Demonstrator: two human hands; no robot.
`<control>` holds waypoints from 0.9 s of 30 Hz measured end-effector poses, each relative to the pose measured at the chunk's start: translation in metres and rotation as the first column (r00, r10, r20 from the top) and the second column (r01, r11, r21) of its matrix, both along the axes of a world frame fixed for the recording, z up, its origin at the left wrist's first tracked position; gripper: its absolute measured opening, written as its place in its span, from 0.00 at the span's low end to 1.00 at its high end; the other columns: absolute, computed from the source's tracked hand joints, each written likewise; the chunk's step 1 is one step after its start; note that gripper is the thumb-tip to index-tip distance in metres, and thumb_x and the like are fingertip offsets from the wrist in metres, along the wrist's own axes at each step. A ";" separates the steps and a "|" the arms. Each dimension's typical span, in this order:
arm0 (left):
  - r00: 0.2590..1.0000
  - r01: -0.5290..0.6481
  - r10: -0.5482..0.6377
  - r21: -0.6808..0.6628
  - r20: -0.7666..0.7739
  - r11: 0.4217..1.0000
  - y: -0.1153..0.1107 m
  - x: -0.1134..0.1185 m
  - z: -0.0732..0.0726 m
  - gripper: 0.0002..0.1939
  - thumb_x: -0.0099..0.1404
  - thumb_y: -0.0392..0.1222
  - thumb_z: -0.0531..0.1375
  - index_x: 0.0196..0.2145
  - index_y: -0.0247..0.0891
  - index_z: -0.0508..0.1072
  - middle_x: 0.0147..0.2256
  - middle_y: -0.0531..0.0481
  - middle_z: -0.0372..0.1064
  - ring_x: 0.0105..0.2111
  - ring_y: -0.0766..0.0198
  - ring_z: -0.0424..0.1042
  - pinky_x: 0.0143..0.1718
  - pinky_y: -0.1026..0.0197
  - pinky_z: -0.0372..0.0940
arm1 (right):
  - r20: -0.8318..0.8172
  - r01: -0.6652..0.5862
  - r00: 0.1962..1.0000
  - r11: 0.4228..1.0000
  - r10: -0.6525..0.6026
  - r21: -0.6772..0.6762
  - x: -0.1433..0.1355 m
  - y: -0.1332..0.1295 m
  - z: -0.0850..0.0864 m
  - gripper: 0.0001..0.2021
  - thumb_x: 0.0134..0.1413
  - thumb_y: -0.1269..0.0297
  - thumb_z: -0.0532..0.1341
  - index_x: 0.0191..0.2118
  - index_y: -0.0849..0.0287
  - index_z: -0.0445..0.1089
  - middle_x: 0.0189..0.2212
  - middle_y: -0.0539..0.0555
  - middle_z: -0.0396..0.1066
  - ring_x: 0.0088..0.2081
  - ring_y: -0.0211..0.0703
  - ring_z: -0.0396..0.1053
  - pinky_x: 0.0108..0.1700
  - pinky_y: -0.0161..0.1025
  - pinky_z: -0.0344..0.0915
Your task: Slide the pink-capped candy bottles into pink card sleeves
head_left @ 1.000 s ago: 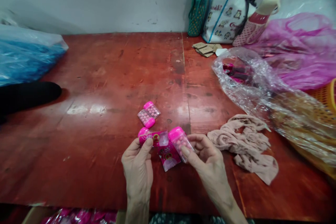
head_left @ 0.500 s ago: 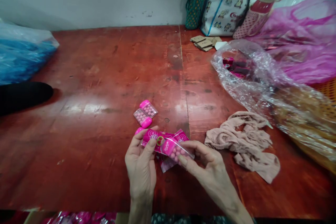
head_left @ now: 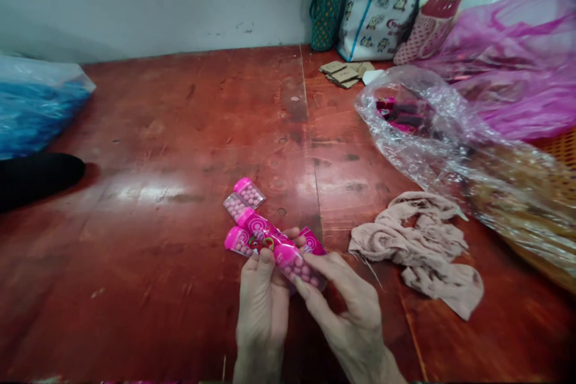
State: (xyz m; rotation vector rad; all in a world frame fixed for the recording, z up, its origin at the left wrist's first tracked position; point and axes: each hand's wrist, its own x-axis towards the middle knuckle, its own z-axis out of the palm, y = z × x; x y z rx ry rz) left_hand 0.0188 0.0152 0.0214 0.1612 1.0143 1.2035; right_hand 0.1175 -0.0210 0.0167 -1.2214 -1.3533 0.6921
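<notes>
My left hand (head_left: 263,294) pinches the middle of a pink printed wrapper (head_left: 265,233). At the wrapper's lower right end is a clear container of pink balls (head_left: 302,269), which the thumb and fingers of my right hand (head_left: 346,300) grip. Just beyond my hands, small pink-capped containers (head_left: 249,192) of pink balls lie on the table, one more (head_left: 237,241) close to my left fingertips. Another pink wrapper (head_left: 312,242) shows partly behind my hands.
A crumpled beige cloth (head_left: 418,234) lies on the red-brown table (head_left: 180,264) at right. Beyond it are clear plastic (head_left: 432,150), a pink bag (head_left: 522,72), cardboard pieces (head_left: 344,74) and a white bag (head_left: 378,12). At left are a blue-filled bag (head_left: 40,108) and a dark rounded object (head_left: 42,174).
My left hand has moved right along the wrapper, whose upper left part now shows more. A container near my left fingertips has come further into view. The whole view has shifted slightly.
</notes>
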 end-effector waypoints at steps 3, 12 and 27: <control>0.999 0.040 -0.041 0.060 0.017 0.997 -0.001 0.001 -0.002 0.22 0.42 0.55 0.68 0.30 0.34 0.78 0.30 0.42 0.75 0.32 0.53 0.74 0.36 0.54 0.69 | -0.109 0.036 0.993 0.996 -0.045 -0.078 0.000 -0.002 -0.001 0.17 0.48 0.76 0.63 0.45 0.53 0.70 0.31 0.50 0.72 0.31 0.38 0.70 0.34 0.33 0.69; 0.998 -0.010 0.010 0.010 -0.066 1.000 -0.008 0.019 0.000 0.09 0.46 0.43 0.68 0.23 0.35 0.76 0.21 0.50 0.72 0.24 0.62 0.73 0.32 0.58 0.69 | -0.196 0.131 0.965 0.966 -0.176 -0.223 -0.006 -0.003 -0.009 0.15 0.49 0.73 0.63 0.43 0.51 0.70 0.34 0.49 0.73 0.33 0.38 0.72 0.37 0.33 0.70; 0.996 0.017 -0.023 -0.065 -0.083 0.998 -0.020 0.018 0.005 0.09 0.48 0.41 0.68 0.22 0.33 0.74 0.20 0.52 0.69 0.19 0.72 0.65 0.20 0.71 0.62 | -0.202 0.012 0.977 0.966 -0.067 -0.259 0.008 0.003 -0.007 0.16 0.48 0.74 0.63 0.44 0.57 0.73 0.23 0.48 0.74 0.22 0.35 0.71 0.27 0.28 0.69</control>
